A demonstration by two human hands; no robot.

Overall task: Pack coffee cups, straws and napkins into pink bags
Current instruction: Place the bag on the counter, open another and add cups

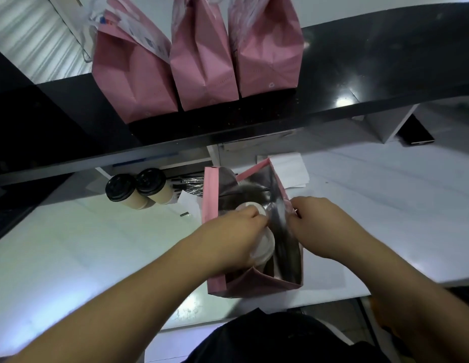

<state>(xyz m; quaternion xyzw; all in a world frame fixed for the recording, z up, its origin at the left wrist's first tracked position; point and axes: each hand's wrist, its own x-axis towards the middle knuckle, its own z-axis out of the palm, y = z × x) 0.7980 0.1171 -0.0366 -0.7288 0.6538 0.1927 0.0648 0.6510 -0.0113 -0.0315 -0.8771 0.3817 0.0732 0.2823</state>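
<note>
Head view: the left hand (229, 238) grips a white-lidded cup (259, 243) inside the open pink bag (215, 282) on the white surface (97, 244); the right hand (317, 218) pinches the bag's right wall. Risk: a tilted cup spills or tears the bag.

Single head-worn wide-angle view, looking steeply down and forward, close over the white counter (71, 244), black shelf (359, 74) beyond
</note>
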